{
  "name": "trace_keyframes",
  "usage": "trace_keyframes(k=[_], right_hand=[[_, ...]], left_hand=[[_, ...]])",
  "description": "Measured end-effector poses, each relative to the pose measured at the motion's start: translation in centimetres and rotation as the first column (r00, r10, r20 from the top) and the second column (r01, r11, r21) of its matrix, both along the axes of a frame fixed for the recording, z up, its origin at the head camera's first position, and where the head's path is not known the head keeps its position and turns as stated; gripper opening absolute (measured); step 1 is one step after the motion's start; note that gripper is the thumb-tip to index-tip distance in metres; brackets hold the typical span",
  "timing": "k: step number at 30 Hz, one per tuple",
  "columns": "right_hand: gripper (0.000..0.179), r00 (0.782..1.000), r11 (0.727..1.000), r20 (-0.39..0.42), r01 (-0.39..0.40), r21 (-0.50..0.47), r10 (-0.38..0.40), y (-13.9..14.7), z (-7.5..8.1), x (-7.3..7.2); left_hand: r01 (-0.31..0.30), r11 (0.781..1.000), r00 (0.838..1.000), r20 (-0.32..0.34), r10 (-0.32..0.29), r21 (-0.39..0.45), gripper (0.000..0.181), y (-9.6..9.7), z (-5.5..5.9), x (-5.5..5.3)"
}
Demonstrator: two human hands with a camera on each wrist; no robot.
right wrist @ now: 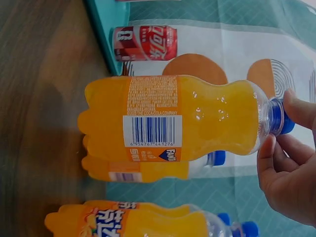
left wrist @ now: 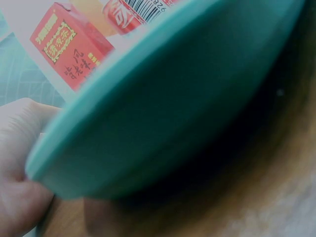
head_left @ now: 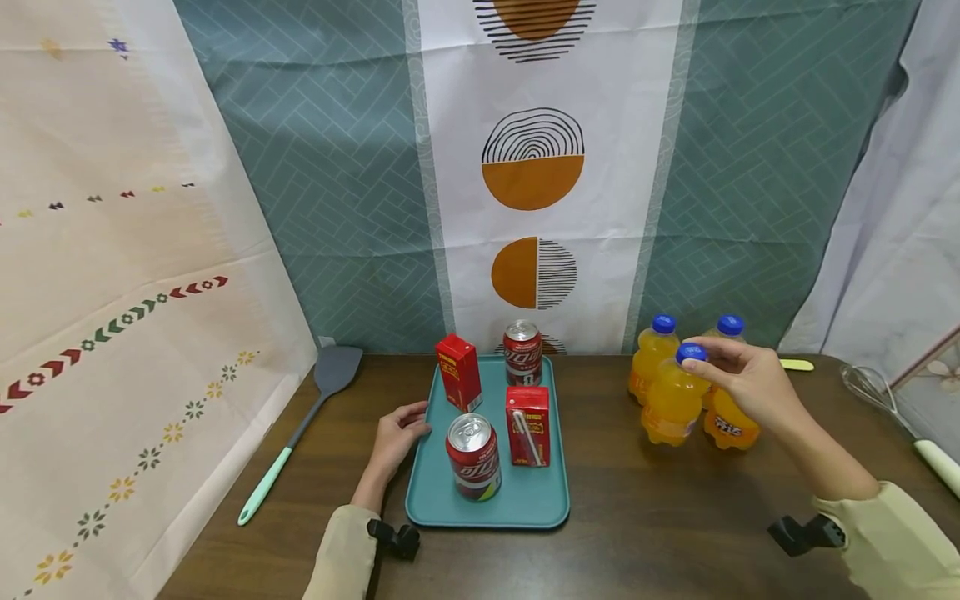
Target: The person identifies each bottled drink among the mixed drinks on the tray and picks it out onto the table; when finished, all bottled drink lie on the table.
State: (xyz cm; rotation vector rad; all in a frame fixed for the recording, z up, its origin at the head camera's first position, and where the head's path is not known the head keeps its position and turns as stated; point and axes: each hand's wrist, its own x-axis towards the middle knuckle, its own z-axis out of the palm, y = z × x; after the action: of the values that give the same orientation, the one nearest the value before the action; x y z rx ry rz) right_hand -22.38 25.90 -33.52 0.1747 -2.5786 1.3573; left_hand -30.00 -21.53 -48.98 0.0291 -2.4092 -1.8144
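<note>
My right hand pinches the blue cap of an orange soda bottle between thumb and fingers. Whether its base touches the table is unclear. Several similar bottles stand close around it, including a back-left bottle and a right-hand bottle partly behind my hand. At the left rim of a teal tray, my left hand grips the edge; its lower fingers are blurred in the left wrist view. On the tray are a front soda can, a rear soda can and two red drink cartons, left and right.
Left of the tray lies a grey spatula with a mint handle. A whisk lies at the far right, and a yellow-green handle end shows behind the bottles. Patterned cloth hangs along the table's back edge.
</note>
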Motion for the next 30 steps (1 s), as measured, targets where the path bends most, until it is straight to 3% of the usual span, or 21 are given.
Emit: trace_keyframes(k=[3,7,10,21,30], right_hand=[[0.046,1.0,1.0,-0.01,0.018,0.011,-0.018,0.2,-0.3,-0.1],[0.047,0.999,0.999,-0.017,0.037,0.012,-0.037,0.4,-0.9,-0.1],[0.047,0.999,0.999,-0.014,0.034,0.017,-0.034,0.5,-1.4,-0.2],[0.047,0.999,0.998,-0.017,0.044,0.039,-0.044,0.7,-2.8,-0.5],[0.051,0.998,0.998,0.013,0.055,0.041,-0.056,0.6,-2.8,-0.7]], left_hand=[[0.017,1.0,1.0,0.01,-0.017,0.012,0.039,0.1,0.9,0.5],[0.018,1.0,1.0,0.011,-0.018,0.01,0.039,0.1,1.0,0.5],[0.004,1.0,1.0,-0.003,-0.004,-0.005,0.037,-0.1,0.1,0.1],[0.007,1.0,1.0,-0.009,-0.007,0.002,0.038,-0.1,0.1,0.0],[-0.003,1.0,1.0,-0.009,0.003,-0.013,0.037,-0.1,-0.1,-0.1]])
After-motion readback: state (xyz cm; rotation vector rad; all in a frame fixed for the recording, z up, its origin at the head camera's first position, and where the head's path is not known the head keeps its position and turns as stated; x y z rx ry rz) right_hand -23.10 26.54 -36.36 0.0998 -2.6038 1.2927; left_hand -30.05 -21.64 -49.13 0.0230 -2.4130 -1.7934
